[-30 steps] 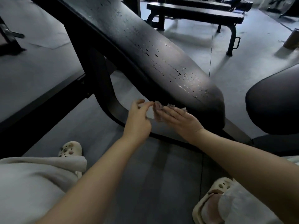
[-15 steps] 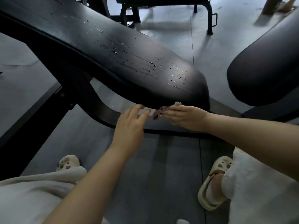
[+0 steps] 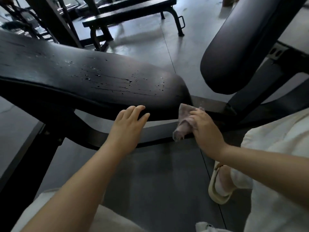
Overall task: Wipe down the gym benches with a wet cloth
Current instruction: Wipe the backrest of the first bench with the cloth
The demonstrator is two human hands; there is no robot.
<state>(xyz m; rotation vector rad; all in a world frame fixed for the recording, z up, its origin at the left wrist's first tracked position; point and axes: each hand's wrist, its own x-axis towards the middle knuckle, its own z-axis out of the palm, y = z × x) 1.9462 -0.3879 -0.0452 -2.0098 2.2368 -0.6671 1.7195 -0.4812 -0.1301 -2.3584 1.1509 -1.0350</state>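
While water beads dot its black top, a padded bench [image 3: 93, 81] slants across the scene from far left to centre, its rounded end close to the person crouched before it. At that end the right hand [image 3: 204, 129] grips a crumpled mauve cloth [image 3: 184, 121], fingers curled over the bunched fabric; the cloth sits just below the pad's tip, against the dark frame bar [image 3: 160, 141] that runs under the bench, with a loose corner hanging down. Left of it, the left hand [image 3: 128, 126] is open, fingers straight and together, the fingertips resting on the near lower edge of the pad. To the right, a second dark pad [image 3: 234, 57] rises steeply on its own support, apart from the wet bench. Farther back, a flat bench [image 3: 130, 14] stands on the grey floor [image 3: 150, 178], with more gym equipment at far left, too blurred to make out. Pale trousers cover both knees at the bottom corners, and a cream clog [image 3: 217, 188] shows on the foot at near right.
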